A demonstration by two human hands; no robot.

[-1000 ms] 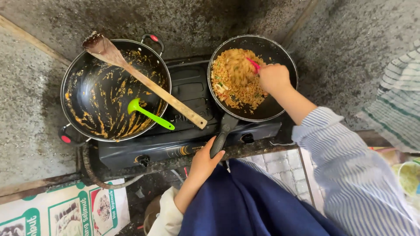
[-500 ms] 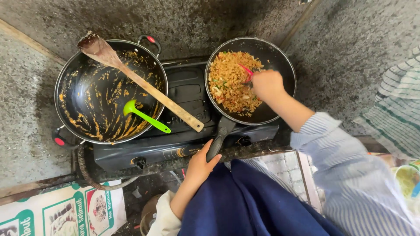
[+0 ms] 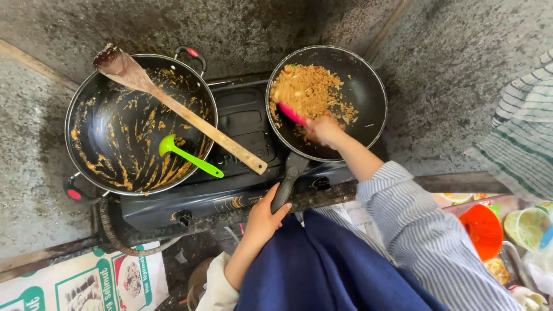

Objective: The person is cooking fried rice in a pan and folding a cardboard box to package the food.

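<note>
A black frying pan with orange-brown fried rice sits on the right burner of a black stove. My right hand is over the pan's near side, shut on a pink spatula that reaches into the rice. My left hand grips the pan's black handle at the stove's front edge. On the left burner stands a black wok smeared with orange sauce.
A long wooden spatula lies across the wok, and a green spoon rests inside it. Grey stone wall behind the stove. A striped cloth hangs at right, above an orange bowl and a green cup.
My right hand has drawn back from the pan's far side to its near side, and the pink spatula now pushes into the rice. The left hand has stayed on the handle.
</note>
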